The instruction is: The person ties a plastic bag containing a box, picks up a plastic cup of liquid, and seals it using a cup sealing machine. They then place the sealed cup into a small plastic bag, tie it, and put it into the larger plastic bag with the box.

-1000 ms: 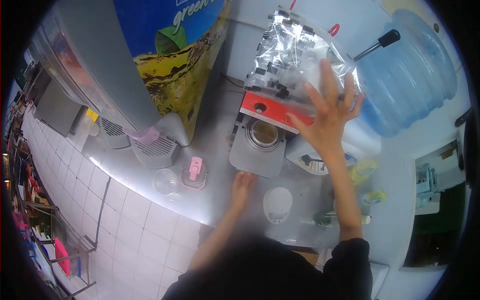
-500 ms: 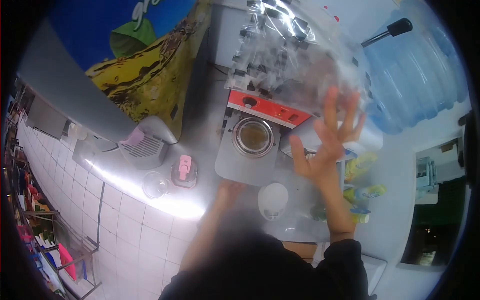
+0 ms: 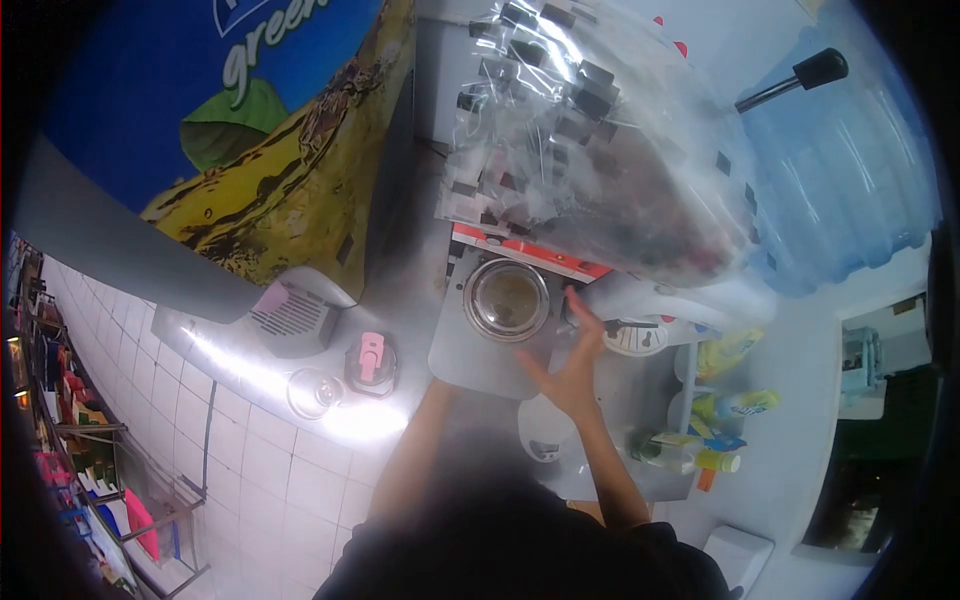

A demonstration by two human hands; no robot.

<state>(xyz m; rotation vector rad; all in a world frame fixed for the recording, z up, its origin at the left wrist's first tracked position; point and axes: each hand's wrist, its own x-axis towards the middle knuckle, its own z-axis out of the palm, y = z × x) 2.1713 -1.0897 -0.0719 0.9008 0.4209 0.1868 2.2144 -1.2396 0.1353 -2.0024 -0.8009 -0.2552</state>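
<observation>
The right hand [image 3: 572, 368] lies open, its grip wide and empty. The fingertips reach just beside the cup [image 3: 506, 298], which sits sunk in the ring of the sealer tray [image 3: 465, 360], ahead and left of the grip.

We judge the cup light, thin-walled and unsealed, and its brownish fill looks liable to spill. It is best lifted evenly under the rim.

Its walls are hidden in the ring. The left hand [image 3: 445, 390] is blurred at the tray's near edge, so we cannot tell its grip. Clear film [image 3: 600, 150] veils the machine beyond.

"green" on the blue dispenser [image 3: 180, 110].
</observation>
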